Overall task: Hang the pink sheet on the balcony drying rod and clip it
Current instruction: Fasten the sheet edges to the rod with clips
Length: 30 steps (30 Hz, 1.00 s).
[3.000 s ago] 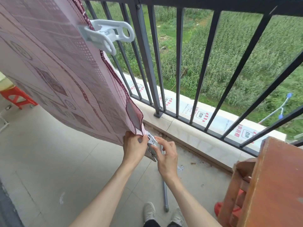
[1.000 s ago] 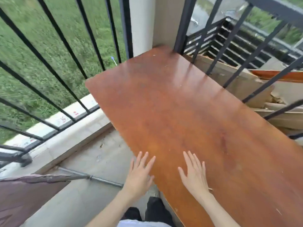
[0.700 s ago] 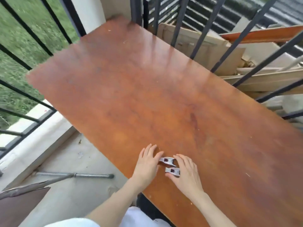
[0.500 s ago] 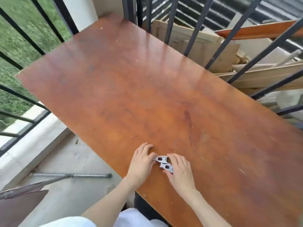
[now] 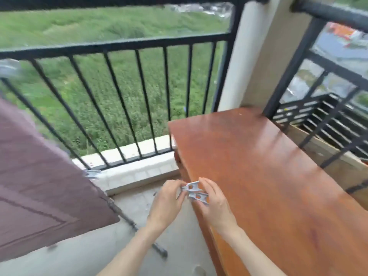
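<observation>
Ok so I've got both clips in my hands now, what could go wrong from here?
Two things. The clips are only pinched at the fingertips of the left hand and right hand, off the wooden table, so one could drop to the floor. The railing bars are widely spaced, so a bouncing clip might slip through. The pink sheet hangs near the floor and may get dirty.

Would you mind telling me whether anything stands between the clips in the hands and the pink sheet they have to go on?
Nothing visible does. The left hand and right hand hold the metal clips at the near corner of the wooden table; the pink sheet hangs to the left, with only open balcony floor between them.
</observation>
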### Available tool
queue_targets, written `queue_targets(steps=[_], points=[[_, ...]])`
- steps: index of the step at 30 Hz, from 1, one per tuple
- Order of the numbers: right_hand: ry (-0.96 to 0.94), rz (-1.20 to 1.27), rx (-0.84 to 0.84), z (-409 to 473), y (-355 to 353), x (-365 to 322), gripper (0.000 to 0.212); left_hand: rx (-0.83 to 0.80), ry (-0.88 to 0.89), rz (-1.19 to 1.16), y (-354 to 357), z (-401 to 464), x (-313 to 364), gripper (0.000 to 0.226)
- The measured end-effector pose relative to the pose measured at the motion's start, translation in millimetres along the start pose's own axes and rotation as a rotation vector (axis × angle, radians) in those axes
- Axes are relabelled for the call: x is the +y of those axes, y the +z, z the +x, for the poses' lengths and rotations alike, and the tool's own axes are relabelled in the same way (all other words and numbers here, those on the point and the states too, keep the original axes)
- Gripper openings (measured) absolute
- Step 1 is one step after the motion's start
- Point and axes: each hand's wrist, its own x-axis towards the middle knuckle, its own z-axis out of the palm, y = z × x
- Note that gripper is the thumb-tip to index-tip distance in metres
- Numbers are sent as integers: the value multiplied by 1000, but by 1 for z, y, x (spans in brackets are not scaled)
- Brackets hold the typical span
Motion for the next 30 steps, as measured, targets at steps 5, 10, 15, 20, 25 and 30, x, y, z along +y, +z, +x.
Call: queue_targets(steps=[5, 10, 15, 20, 25, 30], points=[[-317, 78, -137, 29, 103, -163, 55, 337, -315, -10, -164, -80, -85, 13], [-596, 132, -330, 5, 228, -324, 16, 647, -706, 89, -329, -214, -173, 17], [-798, 169, -561, -20, 326, -478, 23, 957, -881, 111, -443, -328, -225, 12], [-922, 258, -614, -41, 404, -615, 18, 1121, -1020, 103, -517, -415, -284, 8], [-917, 347, -792, -67, 514, -731, 21, 1229, -1130, 111, -604, -480, -354, 15], [-938, 444, -956, -90, 606, -854, 8, 1294, -1204, 73, -705, -531, -417, 30]])
